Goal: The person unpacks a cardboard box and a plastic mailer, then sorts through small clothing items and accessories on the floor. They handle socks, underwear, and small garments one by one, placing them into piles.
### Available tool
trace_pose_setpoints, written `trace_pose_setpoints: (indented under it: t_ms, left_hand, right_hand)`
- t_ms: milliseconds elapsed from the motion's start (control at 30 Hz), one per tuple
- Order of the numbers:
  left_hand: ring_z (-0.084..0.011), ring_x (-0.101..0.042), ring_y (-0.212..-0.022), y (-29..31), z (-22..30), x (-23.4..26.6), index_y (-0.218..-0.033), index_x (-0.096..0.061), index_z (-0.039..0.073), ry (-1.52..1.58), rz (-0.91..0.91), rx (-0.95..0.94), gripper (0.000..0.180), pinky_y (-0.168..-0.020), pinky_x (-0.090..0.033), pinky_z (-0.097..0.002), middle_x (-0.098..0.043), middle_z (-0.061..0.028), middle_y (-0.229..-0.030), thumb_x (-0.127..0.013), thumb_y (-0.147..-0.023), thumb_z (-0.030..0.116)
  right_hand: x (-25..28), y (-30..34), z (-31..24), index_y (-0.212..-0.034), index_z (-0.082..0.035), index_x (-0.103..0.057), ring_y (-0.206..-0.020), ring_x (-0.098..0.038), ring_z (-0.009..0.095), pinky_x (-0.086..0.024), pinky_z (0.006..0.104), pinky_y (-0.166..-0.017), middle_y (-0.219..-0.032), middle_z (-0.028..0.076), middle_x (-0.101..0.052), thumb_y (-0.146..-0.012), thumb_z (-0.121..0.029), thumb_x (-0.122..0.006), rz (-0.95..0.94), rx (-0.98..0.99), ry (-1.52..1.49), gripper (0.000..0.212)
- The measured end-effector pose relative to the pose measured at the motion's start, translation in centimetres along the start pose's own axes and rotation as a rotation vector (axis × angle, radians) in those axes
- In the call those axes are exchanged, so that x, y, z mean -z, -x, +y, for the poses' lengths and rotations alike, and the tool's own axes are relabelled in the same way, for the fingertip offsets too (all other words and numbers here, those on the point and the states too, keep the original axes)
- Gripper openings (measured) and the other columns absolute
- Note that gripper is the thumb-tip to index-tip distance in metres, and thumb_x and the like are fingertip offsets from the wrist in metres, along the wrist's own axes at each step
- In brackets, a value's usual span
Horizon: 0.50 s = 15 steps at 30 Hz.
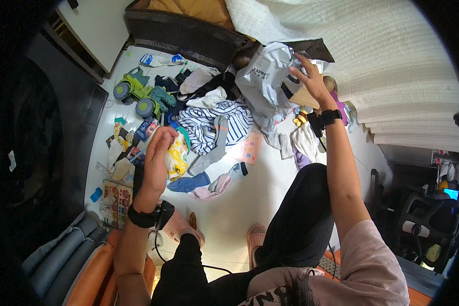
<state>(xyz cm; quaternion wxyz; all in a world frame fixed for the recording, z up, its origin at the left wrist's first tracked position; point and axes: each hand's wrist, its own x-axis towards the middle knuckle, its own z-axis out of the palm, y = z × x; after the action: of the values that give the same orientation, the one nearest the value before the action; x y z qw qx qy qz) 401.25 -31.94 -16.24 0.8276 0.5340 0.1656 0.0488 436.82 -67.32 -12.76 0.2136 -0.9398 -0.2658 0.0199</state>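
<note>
The right hand (314,84), fingers spread, is beside the crumpled silvery-white plastic bag (264,79) on the floor, contents hidden; the left hand (159,152) curls by yellow-and-white printed cloth (177,157), grip unclear.

- I am in a home, in a lived-in room that looks like a bedroom or family room.
- A white quilted cover (392,66) drapes down along the floor's upper right edge.
- Household laundry lies on the pale floor (224,209): a striped top (234,120), a grey sock (209,159) and a small yellow-printed garment (177,159).
- A green dinosaur truck (150,97), near the floor's upper left corner, suggests a child.
- I wear pink slippers (176,225).
- Beyond the floor's right edge stands a black desk chair (433,211).
</note>
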Motion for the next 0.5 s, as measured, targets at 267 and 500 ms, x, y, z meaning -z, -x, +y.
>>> trace_pose_setpoints:
  t_ms: [267, 500]
  left_hand:
    - [-0.0056, -0.055, -0.084, 0.2, -1.0, -1.9, -0.106, -0.056, 0.008, -0.012, -0.139, 0.062, 0.016, -0.075, -0.045, -0.0216, -0.058, 0.0009, -0.095, -0.049, -0.11, 0.022]
    - [-0.0051, -0.056, -0.078, 0.2, -1.7, -2.1, -0.107, -0.056, 0.008, 0.028, -0.125, 0.114, 0.012, -0.069, -0.044, -0.0212, -0.06, 0.0009, -0.089, -0.054, -0.108, 0.02]
  right_hand:
    - [-0.4, 0.0, -3.2, -0.106, -0.005, -0.07, -0.128, -0.055, 0.029, -0.027, 0.0555, -0.114, -0.127, 0.014, -0.067, -0.089, -0.035, -0.07, -0.028, 0.222, 0.278, 0.035]
    - [1.4, 0.4, -7.0, -0.079, 0.004, -0.066, -0.119, -0.058, 0.037, -0.026, 0.0541, -0.117, -0.128, 0.021, -0.066, -0.073, -0.03, -0.07, -0.095, 0.358, 0.328, 0.034]
